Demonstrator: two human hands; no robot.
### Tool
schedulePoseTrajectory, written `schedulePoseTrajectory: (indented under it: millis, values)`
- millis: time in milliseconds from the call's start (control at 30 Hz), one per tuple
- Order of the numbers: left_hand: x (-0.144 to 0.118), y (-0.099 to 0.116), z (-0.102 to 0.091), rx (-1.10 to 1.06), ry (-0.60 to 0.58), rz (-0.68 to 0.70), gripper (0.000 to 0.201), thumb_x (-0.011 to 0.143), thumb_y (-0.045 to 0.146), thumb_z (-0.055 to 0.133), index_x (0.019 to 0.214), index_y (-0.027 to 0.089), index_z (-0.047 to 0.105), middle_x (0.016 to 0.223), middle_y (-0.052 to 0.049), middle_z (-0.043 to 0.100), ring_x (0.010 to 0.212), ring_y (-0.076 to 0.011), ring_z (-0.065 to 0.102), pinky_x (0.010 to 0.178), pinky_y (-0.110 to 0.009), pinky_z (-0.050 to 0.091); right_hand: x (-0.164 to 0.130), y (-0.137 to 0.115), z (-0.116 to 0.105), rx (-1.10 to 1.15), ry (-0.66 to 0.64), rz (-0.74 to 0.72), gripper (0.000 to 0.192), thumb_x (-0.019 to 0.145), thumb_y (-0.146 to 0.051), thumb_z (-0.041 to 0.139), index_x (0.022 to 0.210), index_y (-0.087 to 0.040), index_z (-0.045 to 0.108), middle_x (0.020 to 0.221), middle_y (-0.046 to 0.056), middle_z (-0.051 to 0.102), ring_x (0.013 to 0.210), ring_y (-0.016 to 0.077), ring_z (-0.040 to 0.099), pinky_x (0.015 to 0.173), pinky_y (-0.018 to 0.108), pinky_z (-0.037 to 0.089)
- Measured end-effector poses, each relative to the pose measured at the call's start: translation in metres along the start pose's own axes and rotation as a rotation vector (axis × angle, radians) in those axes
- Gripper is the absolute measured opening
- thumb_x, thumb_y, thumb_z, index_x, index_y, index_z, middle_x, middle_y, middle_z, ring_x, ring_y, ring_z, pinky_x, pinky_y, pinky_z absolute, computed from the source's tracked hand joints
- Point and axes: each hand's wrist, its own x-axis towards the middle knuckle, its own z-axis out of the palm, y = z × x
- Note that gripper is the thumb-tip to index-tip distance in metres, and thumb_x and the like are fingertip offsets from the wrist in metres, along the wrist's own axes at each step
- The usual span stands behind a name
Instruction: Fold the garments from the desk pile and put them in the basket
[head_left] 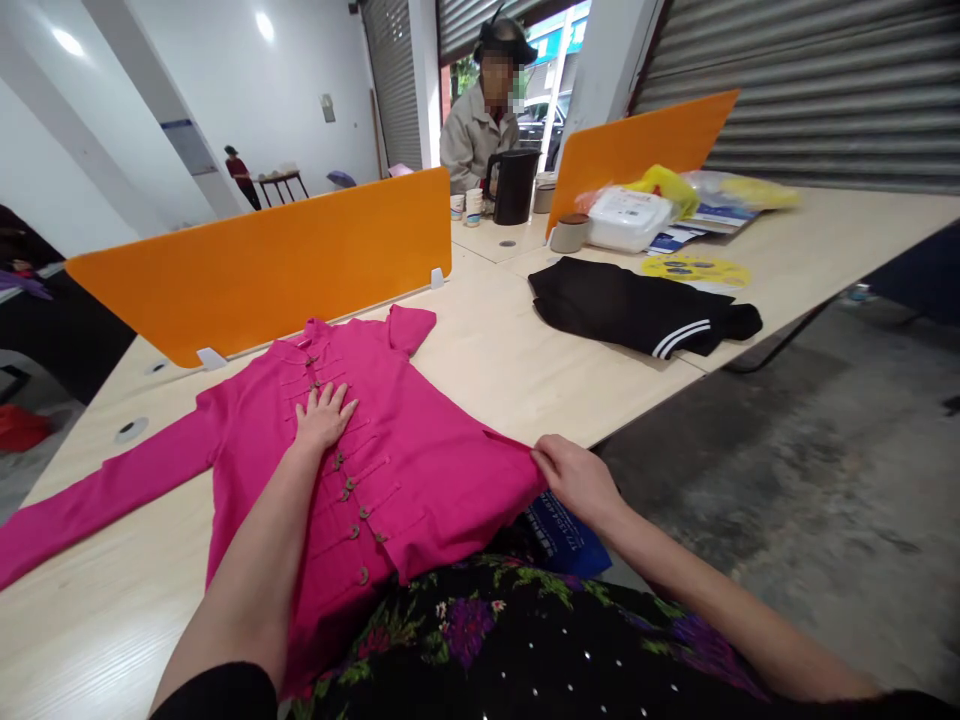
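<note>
A bright pink jacket [420, 450] with knot buttons down its front lies spread on the light wooden table [510, 360], one long sleeve stretched out to the left. My left hand [324, 415] rests flat on its chest beside the button line, fingers apart. My right hand [574, 478] pinches the folded edge of the jacket at the table's near edge. A blue bag [561, 538] shows just under that hand.
A folded black garment [637, 310] with white stripes lies to the right. Orange dividers [270, 265] stand behind the jacket. Farther back are a black kettle [514, 185], paper cups, a white box [628, 217] and a seated person [480, 125]. Concrete floor lies right.
</note>
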Motion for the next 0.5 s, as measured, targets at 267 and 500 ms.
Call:
schedulePoseTrajectory:
  millis: [267, 500]
  values:
    - [0.002, -0.003, 0.003, 0.022, 0.024, 0.006, 0.065, 0.09, 0.057, 0.019, 0.148, 0.031, 0.023, 0.157, -0.003, 0.018, 0.142, -0.036, 0.015, 0.108, -0.065, 0.021, -0.009, -0.012, -0.016, 0.074, 0.031, 0.034, 0.028, 0.093, -0.031, 0.038, 0.084, -0.019, 0.062, 0.087, 0.007, 0.066, 0.081, 0.0201, 0.062, 0.07, 0.029, 0.042]
    - [-0.001, -0.001, -0.001, 0.049, 0.009, 0.022, 0.059, 0.091, 0.055, 0.021, 0.146, 0.036, 0.028, 0.157, -0.001, 0.019, 0.142, -0.0364, 0.016, 0.106, -0.062, 0.028, -0.044, -0.017, -0.007, 0.159, -0.113, 0.135, 0.025, 0.09, -0.037, 0.044, 0.086, -0.02, 0.063, 0.079, 0.006, 0.068, 0.074, 0.0218, 0.064, 0.065, 0.03, 0.042]
